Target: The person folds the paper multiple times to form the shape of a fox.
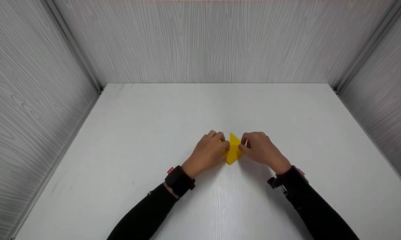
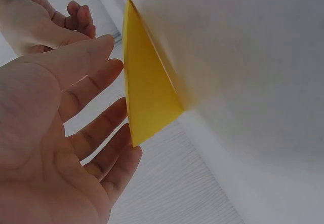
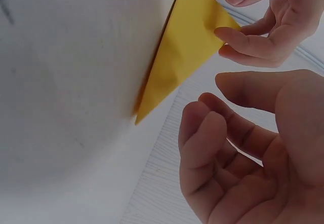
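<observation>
A small piece of yellow folded paper (image 1: 234, 149) stands tilted on the white tabletop between the two hands. In the left wrist view the yellow paper (image 2: 149, 82) shows a triangular face. Its left edge lies along the fingertips of my left hand (image 2: 66, 112), whose fingers are spread and fairly straight. From the right wrist view, fingertips of the left hand (image 3: 283, 26) touch the upper corner, with one digit apart from it. My right hand (image 1: 262, 148) is at the paper's right side, fingers loosely bent. A gap shows between its thumb and fingers, and nothing is in it.
The white tabletop (image 1: 154, 110) meets grey wood-grain panels at the back (image 1: 200, 43), left (image 1: 24, 93) and right (image 1: 383, 90). Black sleeves and wrist straps (image 1: 180, 181) cover both forearms.
</observation>
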Tool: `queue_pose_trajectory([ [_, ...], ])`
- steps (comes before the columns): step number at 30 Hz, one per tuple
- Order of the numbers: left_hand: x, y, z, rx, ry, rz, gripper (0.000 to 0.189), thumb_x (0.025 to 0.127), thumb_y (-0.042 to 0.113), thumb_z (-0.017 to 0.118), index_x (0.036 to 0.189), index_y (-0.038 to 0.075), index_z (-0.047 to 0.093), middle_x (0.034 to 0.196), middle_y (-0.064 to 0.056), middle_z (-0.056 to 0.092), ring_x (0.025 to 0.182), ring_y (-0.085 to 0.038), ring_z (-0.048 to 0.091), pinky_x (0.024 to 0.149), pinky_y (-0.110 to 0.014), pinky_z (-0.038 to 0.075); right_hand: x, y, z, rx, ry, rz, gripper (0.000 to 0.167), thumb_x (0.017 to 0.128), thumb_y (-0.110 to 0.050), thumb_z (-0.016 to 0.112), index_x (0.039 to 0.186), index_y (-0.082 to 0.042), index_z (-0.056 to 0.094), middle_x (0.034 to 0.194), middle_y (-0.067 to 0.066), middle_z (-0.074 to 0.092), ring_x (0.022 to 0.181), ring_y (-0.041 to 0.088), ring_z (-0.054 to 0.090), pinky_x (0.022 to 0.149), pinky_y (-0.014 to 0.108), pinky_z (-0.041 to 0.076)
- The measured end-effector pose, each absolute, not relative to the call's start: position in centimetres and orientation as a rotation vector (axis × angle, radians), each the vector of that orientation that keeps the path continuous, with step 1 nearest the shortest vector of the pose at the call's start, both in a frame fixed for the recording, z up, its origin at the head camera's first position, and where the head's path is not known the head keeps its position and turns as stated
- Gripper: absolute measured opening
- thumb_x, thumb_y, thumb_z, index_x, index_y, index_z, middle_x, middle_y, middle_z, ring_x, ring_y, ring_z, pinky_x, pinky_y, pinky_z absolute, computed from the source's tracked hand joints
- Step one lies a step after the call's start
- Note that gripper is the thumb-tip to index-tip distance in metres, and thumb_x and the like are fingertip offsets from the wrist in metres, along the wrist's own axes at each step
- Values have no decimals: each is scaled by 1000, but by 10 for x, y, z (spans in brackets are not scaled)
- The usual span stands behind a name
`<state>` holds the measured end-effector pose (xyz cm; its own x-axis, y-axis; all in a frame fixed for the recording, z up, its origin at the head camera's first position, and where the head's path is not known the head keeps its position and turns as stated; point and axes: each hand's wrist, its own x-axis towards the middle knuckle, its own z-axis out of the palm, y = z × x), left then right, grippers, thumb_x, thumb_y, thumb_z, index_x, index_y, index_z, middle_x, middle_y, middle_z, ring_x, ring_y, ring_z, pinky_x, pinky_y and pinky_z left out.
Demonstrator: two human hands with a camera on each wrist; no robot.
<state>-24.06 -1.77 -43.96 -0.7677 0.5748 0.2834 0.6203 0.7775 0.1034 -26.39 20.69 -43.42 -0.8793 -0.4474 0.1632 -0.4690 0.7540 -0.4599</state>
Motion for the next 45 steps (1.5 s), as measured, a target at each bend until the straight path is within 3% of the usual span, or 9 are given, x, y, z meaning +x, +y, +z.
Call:
queue_pose_trajectory([
  [6,-239,-14,-446,-921,-2807,-280,30,94,36,83,115,15,77,116,-5,64,104,-23,53,88,-31,48,-264,207,-440,790,-2953,774,12,97,-13,73,94,-2,72,80,6,65,70,20,55,65,32,47],
  [17,-235,-15,-445,-969,-2934,-459,18,98,18,79,111,7,76,104,-8,64,88,-22,50,78,-25,44,-256,202,-447,790,-3033,704,17,94,-19,79,97,-4,72,86,5,60,78,22,54,74,35,49],
  [28,-229,-10,-444,-907,-2966,-436,13,97,17,78,104,6,73,98,-8,60,83,-21,46,74,-25,43,-239,192,-449,873,-3017,491,39,90,-32,85,101,-1,65,94,7,49,71,20,50,68,31,46],
  [40,-228,-8,-447,-885,-2971,-397,17,99,19,77,108,6,72,98,-8,57,84,-21,45,73,-26,41,-234,185,-449,801,-3040,470,44,87,-34,87,103,0,65,93,8,49,74,23,51,71,34,48],
  [45,-228,-8,-447,-867,-2984,-392,20,98,20,78,110,6,71,97,-7,56,85,-22,46,74,-26,43,-238,186,-449,791,-3046,488,38,87,-29,87,98,-1,64,91,7,48,73,23,50,70,35,47],
])
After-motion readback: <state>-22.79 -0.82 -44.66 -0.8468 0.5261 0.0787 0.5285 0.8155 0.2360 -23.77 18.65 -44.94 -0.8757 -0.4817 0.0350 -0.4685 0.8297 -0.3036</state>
